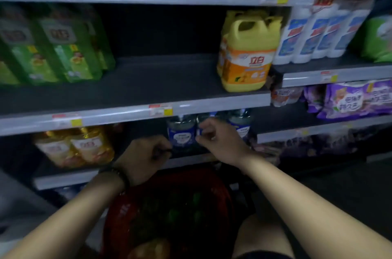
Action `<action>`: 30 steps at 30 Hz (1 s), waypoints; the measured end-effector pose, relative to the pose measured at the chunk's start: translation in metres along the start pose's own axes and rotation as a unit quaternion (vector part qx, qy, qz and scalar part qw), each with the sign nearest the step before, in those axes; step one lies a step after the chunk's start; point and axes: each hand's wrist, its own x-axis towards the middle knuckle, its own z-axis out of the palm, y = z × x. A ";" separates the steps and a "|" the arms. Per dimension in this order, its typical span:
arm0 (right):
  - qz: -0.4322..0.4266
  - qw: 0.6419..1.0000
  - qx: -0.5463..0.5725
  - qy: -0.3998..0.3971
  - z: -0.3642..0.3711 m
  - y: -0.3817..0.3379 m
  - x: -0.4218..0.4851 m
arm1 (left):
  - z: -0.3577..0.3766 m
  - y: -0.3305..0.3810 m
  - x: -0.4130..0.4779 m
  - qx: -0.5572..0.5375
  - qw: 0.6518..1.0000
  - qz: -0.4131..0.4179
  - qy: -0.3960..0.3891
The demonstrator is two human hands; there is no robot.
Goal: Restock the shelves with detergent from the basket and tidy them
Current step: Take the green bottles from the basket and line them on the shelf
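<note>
Head view is filled by a store shelving unit, whose dark middle shelf (159,80) is largely bare between two groups of goods. At the bottom of the frame, between the two forearms, a red basket (118,214) is seen below the shelves. Dim green shapes (197,199) are made out inside it, too dark to be identified further.

On the left of the middle shelf, green detergent packs (63,46) are stood side by side. At its right end a yellow detergent jug (248,53) with an orange label is placed upright near the front edge, with another behind it. White bottles (318,32) with blue labels are lined up on the neighbouring shelf to the right, and purple bags (356,99) are laid on the shelf beneath them.

On the lower shelf, golden bottles (74,146) are grouped at the left, and blue-labelled bottles (181,133) are stood in a row at the centre.

The right hand (220,142) is held with bent fingers against the front of the middle blue-labelled bottle; whether it is gripped cannot be told. The left hand (146,159) is curled just left of that row, with a thin dark object at its fingers; whether anything is grasped cannot be told. A dark wristband (118,174) is worn on the left wrist.

Price tags (160,109) are fixed along the shelf edges.
</note>
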 end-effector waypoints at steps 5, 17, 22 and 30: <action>0.008 0.994 -0.042 -0.097 0.090 -0.006 -0.016 | 0.023 -0.075 -0.077 0.060 0.994 -0.077 -0.048; 0.176 0.924 -0.096 -0.325 0.273 0.035 -0.068 | 0.080 -0.140 -0.177 -0.026 0.951 -0.266 -0.156; 0.219 0.905 -0.091 -0.354 0.315 0.047 -0.084 | 0.084 -0.159 -0.174 0.014 0.934 -0.246 -0.261; 0.200 0.861 -0.179 -0.432 0.365 0.052 -0.069 | 0.082 -0.171 -0.168 -0.006 0.910 -0.291 -0.296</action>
